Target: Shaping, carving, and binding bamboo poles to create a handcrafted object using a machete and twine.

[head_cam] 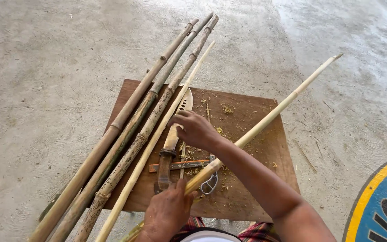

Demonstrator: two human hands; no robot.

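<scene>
Concrete floor surrounds a low wooden table (pixel 256 112) strewn with shavings. The left hand (pixel 169 210) is clamped on a pale peeled bamboo stick (pixel 274 114); the right hand (pixel 195 130) lies fingers-down on a big knife (pixel 173 139). Left of both hands, three rough bamboo poles (pixel 131 130) look unworked; one peeled stick (pixel 157 134) lies beside them.

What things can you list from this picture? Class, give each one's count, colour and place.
wooden board: one, brown, on the concrete floor
thick bamboo poles: three, tan and green-brown, across the board's left side
thin bamboo strips: two, pale yellow; one beside the poles, one held
big knife: one, wooden handle, on the board
shavings: scattered, yellowish
left hand: grips the held strip's near end
right hand: on the knife
</scene>
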